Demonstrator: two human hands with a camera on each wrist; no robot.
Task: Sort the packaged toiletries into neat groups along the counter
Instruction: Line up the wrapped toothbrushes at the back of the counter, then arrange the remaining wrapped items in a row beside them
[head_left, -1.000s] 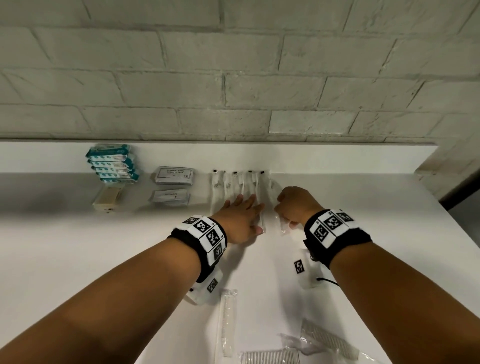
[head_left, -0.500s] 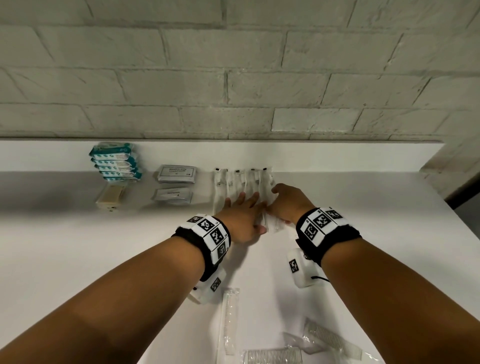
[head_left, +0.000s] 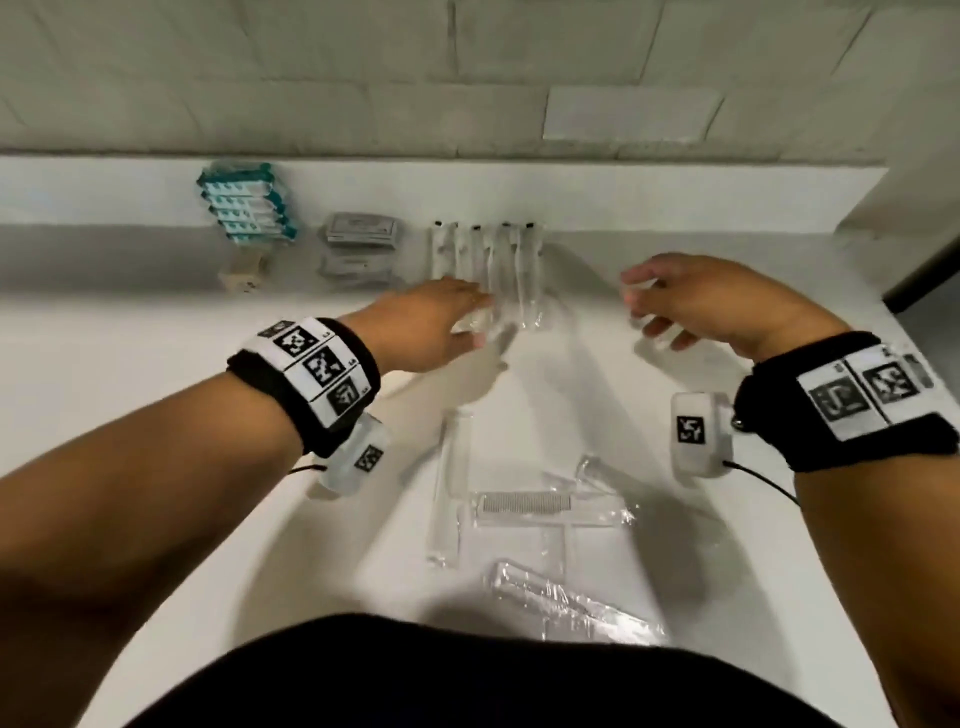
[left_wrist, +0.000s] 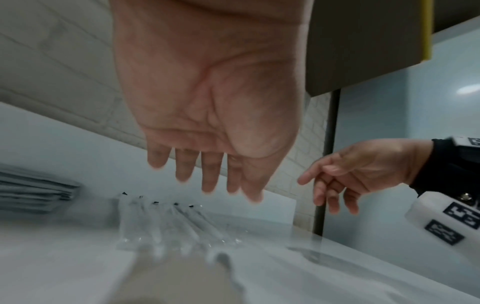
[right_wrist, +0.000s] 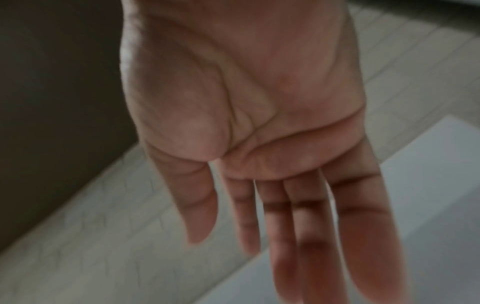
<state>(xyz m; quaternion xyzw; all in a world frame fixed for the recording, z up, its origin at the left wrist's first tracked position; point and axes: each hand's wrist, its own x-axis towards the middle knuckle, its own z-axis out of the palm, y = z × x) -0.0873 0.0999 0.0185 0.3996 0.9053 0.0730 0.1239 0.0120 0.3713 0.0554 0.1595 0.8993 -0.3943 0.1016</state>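
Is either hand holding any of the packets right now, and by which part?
No grip on anything. The left hand and right hand are both empty, fingers straight, above the counter.

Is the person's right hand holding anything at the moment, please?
No, empty: the right hand shows a bare palm with straight fingers.

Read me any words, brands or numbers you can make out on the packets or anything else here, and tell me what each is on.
No text can be read.
Teal packets: print too blurred to read.
Grey sachets: lines of print, too small and blurred.
Beige box: dark marks, unreadable.
Wristband tags: black-and-white square code patterns, no words.
Toothbrush row and combs: clear wrappers, no print visible.
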